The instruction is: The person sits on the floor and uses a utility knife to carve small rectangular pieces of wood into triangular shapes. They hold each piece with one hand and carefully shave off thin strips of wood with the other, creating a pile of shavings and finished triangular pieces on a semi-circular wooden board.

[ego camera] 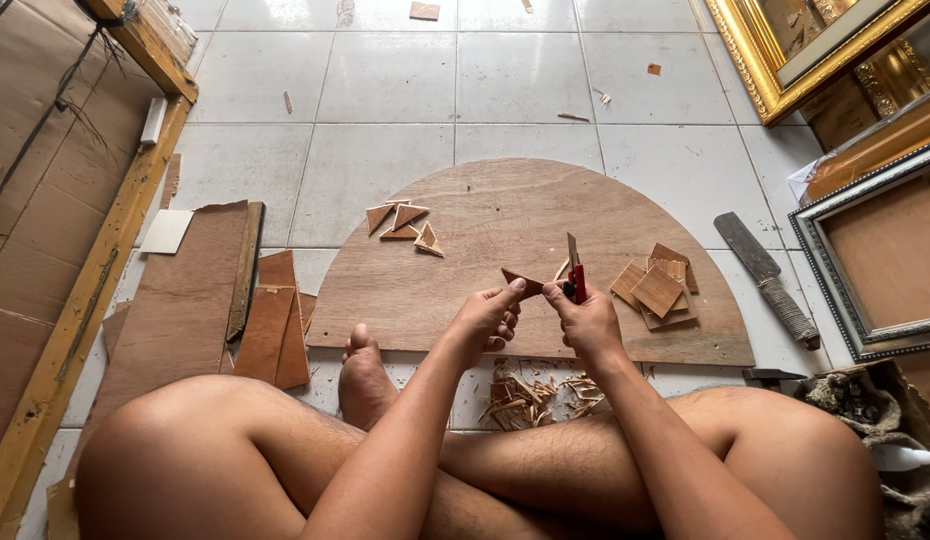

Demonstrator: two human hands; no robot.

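Two hands at work above half-round board (505,250) on tiled floor. Left hand (485,318) pinches small wooden triangle (520,279) by one corner; right hand (583,318) clenched on red utility knife (576,275), blade up beside triangle edge. Step judged: trimming edge. Next cut calls for steady pinch, blade angled away from fingers. Shavings (525,395) below; finished triangles (405,225) and square blanks (657,288) on board.
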